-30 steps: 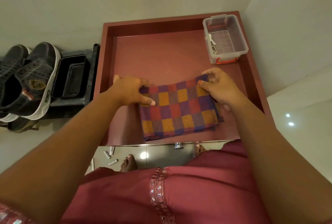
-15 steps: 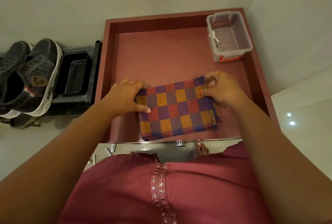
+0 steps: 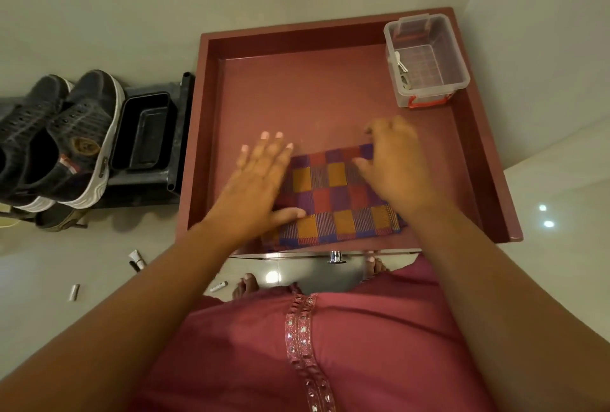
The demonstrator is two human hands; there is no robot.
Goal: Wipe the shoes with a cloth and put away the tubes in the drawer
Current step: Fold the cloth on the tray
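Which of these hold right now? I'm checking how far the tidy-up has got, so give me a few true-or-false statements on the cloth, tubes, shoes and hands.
1. The checked cloth lies folded in the drawer. True.
2. The tubes are in the drawer. False: they lie on the floor.
3. The shoes sit left of the drawer. True.
4. The clear box is on the floor. False: it stands in the drawer's far right corner.
5. The left hand has straight fingers. True.

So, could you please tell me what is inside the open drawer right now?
The drawer holds a folded checked cloth near the front and a clear plastic box in the far right corner. Both hands cover parts of the cloth, so anything beneath it is hidden.
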